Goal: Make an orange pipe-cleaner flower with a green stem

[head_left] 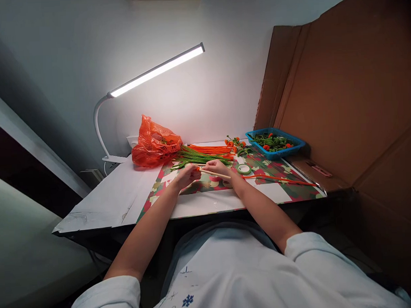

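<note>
Both my hands meet over a patterned sheet on the table. My left hand is closed in a pinch at one end of a thin pale wooden stick. My right hand is closed around the same stick, with an orange pipe cleaner trailing from it to the right across the sheet. A small roll of green tape lies just right of my right hand.
Behind the hands lie bundles of green stems and orange stems, an orange plastic bag and a blue basket of small parts. A desk lamp arches over. Cardboard walls off the right side.
</note>
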Motion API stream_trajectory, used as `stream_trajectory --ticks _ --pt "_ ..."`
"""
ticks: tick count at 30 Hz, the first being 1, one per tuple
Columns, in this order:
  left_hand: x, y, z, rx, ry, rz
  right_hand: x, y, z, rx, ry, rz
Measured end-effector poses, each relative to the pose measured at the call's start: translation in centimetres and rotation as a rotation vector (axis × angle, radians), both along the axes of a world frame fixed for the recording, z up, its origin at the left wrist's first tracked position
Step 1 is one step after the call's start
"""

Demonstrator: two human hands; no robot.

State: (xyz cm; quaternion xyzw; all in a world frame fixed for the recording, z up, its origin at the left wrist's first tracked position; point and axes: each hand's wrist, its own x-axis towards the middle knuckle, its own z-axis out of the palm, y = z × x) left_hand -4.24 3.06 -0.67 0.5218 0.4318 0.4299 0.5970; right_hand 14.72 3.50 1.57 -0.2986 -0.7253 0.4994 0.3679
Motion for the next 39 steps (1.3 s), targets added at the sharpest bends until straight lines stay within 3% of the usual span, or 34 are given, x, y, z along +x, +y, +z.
stream_trajectory --ticks 6,10,14,20,27,39 --pt "-0.2 0.0 0.1 0.066 0.206 0.09 -0.1 0.2 -0.1 0.09 -0.033 -0.031" --pt "-0.2 -0.5 0.2 0.138 0.288 0.176 -0.3 -0.3 -0.2 0.205 -0.058 -0.132" --pt "-0.1 -0.6 -0.1 0.213 0.286 0.255 -0.7 -0.9 -0.5 0.325 -0.078 -0.194" --pt "0.1 -0.5 -0.2 0.256 0.214 0.305 -1.4 -0.8 -1.4 0.371 -0.064 -0.149" --pt "0.1 -0.3 -0.1 0.198 0.136 0.255 -2.2 -0.4 -1.9 0.249 -0.042 -0.084" --pt "-0.7 -0.2 0.5 0.044 0.138 -0.006 -0.3 -0.8 -0.5 -0.011 -0.092 0.027"
